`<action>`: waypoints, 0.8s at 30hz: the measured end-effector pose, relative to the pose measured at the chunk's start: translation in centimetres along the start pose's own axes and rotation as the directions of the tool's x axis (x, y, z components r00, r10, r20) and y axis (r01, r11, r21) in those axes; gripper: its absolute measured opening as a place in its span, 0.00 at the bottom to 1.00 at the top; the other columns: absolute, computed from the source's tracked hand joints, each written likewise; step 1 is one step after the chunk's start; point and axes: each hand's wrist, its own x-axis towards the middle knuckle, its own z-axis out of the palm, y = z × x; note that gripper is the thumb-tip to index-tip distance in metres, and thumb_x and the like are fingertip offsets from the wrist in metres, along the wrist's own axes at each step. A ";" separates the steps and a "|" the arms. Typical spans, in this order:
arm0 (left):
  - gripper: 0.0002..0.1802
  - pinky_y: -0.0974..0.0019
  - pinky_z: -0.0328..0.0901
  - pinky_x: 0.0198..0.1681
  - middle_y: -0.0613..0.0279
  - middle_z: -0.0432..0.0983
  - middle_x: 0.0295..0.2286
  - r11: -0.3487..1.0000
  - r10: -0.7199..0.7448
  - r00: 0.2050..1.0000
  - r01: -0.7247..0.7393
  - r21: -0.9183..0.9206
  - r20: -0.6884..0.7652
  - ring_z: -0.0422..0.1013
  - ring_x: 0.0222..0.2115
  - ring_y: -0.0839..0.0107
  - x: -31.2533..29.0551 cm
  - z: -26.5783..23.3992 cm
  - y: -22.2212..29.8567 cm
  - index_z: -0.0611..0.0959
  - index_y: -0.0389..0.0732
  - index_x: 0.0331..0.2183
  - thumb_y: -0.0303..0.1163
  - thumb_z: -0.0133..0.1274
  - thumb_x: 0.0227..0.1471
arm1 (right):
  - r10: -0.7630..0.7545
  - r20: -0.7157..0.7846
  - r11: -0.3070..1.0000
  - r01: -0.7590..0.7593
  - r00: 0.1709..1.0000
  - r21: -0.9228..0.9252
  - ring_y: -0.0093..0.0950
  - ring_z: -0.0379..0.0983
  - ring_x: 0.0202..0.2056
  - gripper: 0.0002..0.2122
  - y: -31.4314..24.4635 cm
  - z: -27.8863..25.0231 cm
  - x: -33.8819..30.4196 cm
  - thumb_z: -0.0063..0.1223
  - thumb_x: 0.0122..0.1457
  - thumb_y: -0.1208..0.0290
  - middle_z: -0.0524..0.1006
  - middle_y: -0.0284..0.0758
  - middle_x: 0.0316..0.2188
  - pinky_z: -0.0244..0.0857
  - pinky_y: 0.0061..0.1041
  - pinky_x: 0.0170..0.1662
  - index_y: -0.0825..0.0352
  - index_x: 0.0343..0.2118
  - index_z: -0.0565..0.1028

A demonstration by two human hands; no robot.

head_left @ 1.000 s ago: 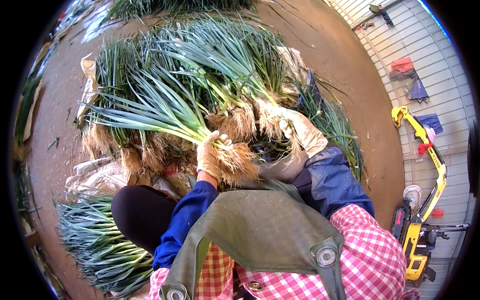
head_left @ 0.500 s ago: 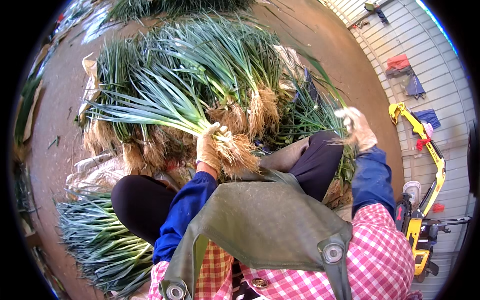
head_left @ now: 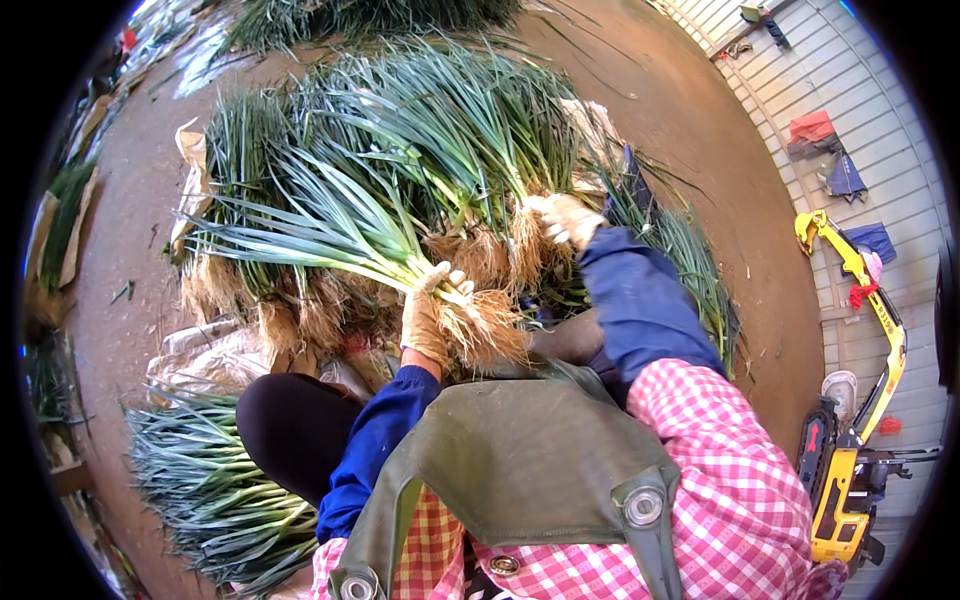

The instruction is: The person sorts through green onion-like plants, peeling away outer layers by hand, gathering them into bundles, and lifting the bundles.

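My left hand, in a pale work glove, is closed around a bunch of green onions just above their roots. The bunch's shaggy tan roots hang toward my lap, and its long leaves spread to the far left. My gloved right hand is at the root end of the large pile of green onions in front of me. It touches the stalk bases there. Its fingers are blurred and partly lost among the roots, so their grip is unclear.
More green onions lie beside my left knee, and another heap lies farther off. Loose leaves lie on the right. Pale sacking is under the pile. A small yellow excavator stands by the ribbed wall at right.
My right hand has swung left and inward from the right side to the pile's root ends. My left hand still holds its bunch, almost in place.
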 end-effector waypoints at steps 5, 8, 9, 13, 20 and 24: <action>0.14 0.55 0.72 0.36 0.52 0.75 0.28 0.997 -0.036 0.997 0.040 -0.064 0.066 0.73 0.28 0.58 1.3 0.9 -1.3 0.76 0.35 0.40 0.26 0.56 0.49 | -0.218 -0.300 0.972 0.180 0.928 -0.150 0.34 0.73 0.34 0.20 2.4 -0.6 4.3 0.58 0.51 0.50 0.78 0.41 0.32 0.64 0.36 0.39 0.64 0.36 0.79; 0.14 0.54 0.72 0.38 0.49 0.76 0.32 1.000 0.022 0.999 -0.022 0.004 0.037 0.75 0.31 0.54 0.7 -0.1 -0.6 0.77 0.34 0.39 0.27 0.57 0.48 | -0.388 -0.734 0.910 0.106 0.558 -0.400 0.32 0.71 0.16 0.15 -3.2 -0.1 -0.9 0.60 0.50 0.54 0.77 0.37 0.17 0.62 0.33 0.19 0.63 0.27 0.79; 0.14 0.55 0.72 0.38 0.47 0.78 0.33 1.000 0.002 0.998 -0.004 0.021 0.066 0.76 0.34 0.52 0.7 -0.1 -0.9 0.77 0.33 0.38 0.29 0.58 0.49 | -0.484 -0.670 0.863 0.184 0.562 -0.470 0.29 0.72 0.20 0.11 -4.0 -0.2 -3.0 0.61 0.51 0.60 0.77 0.36 0.20 0.64 0.29 0.22 0.63 0.28 0.76; 0.16 0.58 0.73 0.35 0.46 0.79 0.35 0.998 -0.023 0.988 0.014 0.058 0.150 0.76 0.35 0.58 1.6 -0.7 -1.1 0.78 0.28 0.38 0.31 0.57 0.50 | -0.525 -0.241 0.774 0.340 0.816 -0.535 0.27 0.75 0.31 0.11 -6.1 7.1 -12.8 0.58 0.55 0.64 0.79 0.36 0.30 0.68 0.30 0.33 0.63 0.36 0.74; 0.11 0.61 0.73 0.31 0.53 0.78 0.28 0.993 -0.076 0.996 0.079 -0.082 0.043 0.74 0.25 0.62 -1.0 2.4 -2.2 0.78 0.33 0.37 0.27 0.54 0.50 | -0.434 0.276 0.896 0.381 0.857 0.227 0.20 0.75 0.29 0.14 -0.5 8.5 -10.5 0.52 0.58 0.64 0.79 0.32 0.29 0.68 0.17 0.31 0.65 0.43 0.76; 0.15 0.54 0.71 0.42 0.48 0.77 0.36 0.994 -0.098 0.987 0.103 -0.034 0.130 0.74 0.34 0.57 0.9 -0.7 -1.3 0.76 0.31 0.41 0.28 0.52 0.52 | -0.123 0.284 0.952 0.032 0.951 0.304 0.19 0.73 0.28 0.18 -2.7 9.3 -7.3 0.48 0.61 0.53 0.78 0.30 0.33 0.67 0.21 0.31 0.62 0.43 0.76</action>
